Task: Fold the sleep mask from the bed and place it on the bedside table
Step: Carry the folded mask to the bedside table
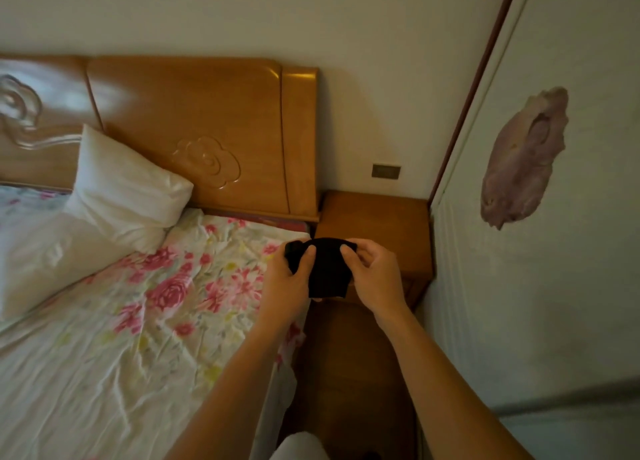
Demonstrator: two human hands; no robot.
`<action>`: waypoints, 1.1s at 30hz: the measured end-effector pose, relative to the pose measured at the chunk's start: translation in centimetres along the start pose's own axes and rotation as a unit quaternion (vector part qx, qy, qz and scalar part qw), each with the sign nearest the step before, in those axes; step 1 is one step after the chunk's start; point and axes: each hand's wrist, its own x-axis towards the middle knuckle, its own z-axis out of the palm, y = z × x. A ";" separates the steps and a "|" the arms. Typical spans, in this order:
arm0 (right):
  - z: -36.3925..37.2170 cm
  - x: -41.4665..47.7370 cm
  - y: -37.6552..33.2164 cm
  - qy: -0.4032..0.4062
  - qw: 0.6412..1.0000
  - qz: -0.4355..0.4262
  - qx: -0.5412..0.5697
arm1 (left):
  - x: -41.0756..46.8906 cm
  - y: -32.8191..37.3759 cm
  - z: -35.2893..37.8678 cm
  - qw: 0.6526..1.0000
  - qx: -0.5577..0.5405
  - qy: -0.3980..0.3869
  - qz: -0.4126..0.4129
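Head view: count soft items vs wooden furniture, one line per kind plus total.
Soft items: 3: sleep mask held in both hands, left and right; pillow; floral sheet.
Wooden furniture: 2: headboard, bedside table.
Total: 5

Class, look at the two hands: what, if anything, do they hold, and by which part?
Both hold the black sleep mask: the left hand grips its left end, the right hand its right side, thumbs on top, above the bedside table.

Carved wooden headboard (194, 130), cream wall (363, 44), white pillow (128, 189)
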 end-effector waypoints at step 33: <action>-4.2 39.1 4.6 0.059 0.995 0.057 -0.056 | 39.0 -1.8 14.9 0.995 0.024 -0.090 -0.026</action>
